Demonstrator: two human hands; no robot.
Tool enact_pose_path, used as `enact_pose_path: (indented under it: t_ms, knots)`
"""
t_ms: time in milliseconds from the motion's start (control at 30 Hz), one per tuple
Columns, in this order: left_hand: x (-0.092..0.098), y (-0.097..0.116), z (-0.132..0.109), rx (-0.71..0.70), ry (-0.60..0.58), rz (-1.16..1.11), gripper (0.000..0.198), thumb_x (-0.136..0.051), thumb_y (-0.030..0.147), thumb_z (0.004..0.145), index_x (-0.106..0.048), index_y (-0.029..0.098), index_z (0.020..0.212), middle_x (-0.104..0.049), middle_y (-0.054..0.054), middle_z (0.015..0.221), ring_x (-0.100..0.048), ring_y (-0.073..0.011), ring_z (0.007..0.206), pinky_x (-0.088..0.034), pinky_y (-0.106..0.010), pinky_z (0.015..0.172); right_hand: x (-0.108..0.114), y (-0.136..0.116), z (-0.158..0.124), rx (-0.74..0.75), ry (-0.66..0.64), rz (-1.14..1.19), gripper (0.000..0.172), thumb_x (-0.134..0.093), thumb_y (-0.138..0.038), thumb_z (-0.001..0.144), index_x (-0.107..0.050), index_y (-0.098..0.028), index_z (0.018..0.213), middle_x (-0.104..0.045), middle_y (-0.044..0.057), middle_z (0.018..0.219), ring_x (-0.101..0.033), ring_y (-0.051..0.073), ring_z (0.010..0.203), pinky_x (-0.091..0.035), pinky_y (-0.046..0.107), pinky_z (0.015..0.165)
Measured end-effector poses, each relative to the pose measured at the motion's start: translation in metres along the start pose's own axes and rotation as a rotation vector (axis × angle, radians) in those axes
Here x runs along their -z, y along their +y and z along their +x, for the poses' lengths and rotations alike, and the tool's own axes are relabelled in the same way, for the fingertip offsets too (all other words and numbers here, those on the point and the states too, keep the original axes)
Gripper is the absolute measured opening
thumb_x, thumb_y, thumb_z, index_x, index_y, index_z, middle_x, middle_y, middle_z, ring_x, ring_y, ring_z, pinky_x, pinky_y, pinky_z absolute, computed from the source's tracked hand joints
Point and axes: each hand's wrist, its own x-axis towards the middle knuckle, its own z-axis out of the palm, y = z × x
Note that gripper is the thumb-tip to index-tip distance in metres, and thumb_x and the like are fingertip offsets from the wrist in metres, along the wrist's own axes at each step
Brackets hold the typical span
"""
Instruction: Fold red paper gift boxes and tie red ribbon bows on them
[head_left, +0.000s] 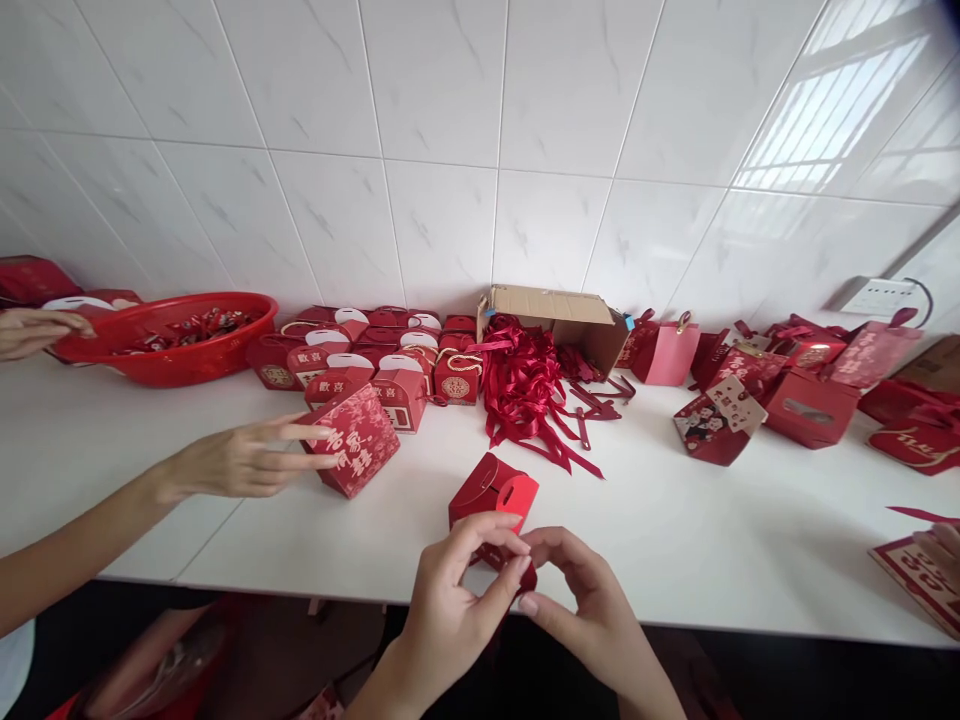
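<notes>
"Pictured how?"
"Reaching from below, with left hand (465, 580) and right hand (589, 610) curved together."
"Fingers?"
"Left, pinched on a dark red piece (529, 580); right, curled close, hold impossible to tell. Just beyond fingertips: red box (480, 488)."

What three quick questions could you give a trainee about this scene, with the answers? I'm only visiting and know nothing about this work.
1. True or false: the dark-red satin ribbons lie heaped at the open brown cardboard box.
2. Which of these is nearest the camera wearer's left hand and right hand?
A) the brown cardboard box
B) the small red card box with a slotted flap
C) the white plastic wall socket
3. From the wearer's viewpoint, on which side of the ribbons is the wide red plastic basin?

Key: 1. True. 2. B. 3. Left.
</notes>
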Motion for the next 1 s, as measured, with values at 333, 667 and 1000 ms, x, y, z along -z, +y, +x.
enact_pose_path:
  t_ms: [333,667,1000]
  knots:
    - [0.003,-0.005,0.009,-0.019,0.038,0.024,0.038,-0.055,0.016,0.088,-0.043,0.024,0.123,-0.067,-0.001,0.092,-0.065,-0.0138,0.085,-0.054,-0.026,0.081,-0.002,-0.005,0.008,-0.034,0.147,-0.039,0.028,-0.051,-0.041,0.092,-0.058,-0.018,0.078,-0.055,0.001,0.068,-0.05,0.013,0.065,-0.042,0.024,0.063]
    - [0.014,-0.043,0.035,-0.077,-0.164,0.516,0.035,-0.042,0.012,0.088,-0.053,0.023,0.119,-0.039,-0.01,0.142,-0.032,-0.0263,0.137,-0.037,-0.048,0.11,0.002,0.005,0.043,-0.212,0.396,-0.239,0.032,-0.054,-0.045,0.082,-0.05,-0.019,0.064,-0.046,-0.004,0.053,-0.039,0.011,0.049,-0.03,0.023,0.047]
    - [0.008,-0.046,0.038,-0.072,-0.202,0.535,0.036,-0.041,0.01,0.088,-0.053,0.024,0.119,-0.037,-0.009,0.143,-0.03,-0.0254,0.137,-0.037,-0.047,0.111,0.002,0.004,0.05,-0.203,0.364,-0.164,0.03,-0.054,-0.043,0.081,-0.049,-0.019,0.064,-0.047,-0.003,0.053,-0.04,0.011,0.05,-0.03,0.023,0.048]
